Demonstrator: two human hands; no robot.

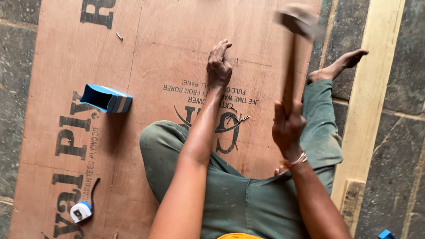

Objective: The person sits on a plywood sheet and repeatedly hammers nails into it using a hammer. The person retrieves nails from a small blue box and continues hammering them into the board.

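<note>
My right hand [287, 126] grips the wooden handle of a hammer [292, 57], raised, its head blurred near the top of the view. My left hand [218, 65] rests fingers-down on a large plywood sheet [155, 53], pinching a small nail [237, 59] upright at a thin pencil line. I sit on the sheet in green trousers, one bare foot [338, 65] stretched past its right edge. A few loose nails [237, 117] lie just beyond my knee.
An open blue cardboard box [107, 98] lies on the sheet at left. A white and blue tape measure [81, 211] sits near the lower left. A pale timber plank [372, 102] runs along the right on the dark stone floor.
</note>
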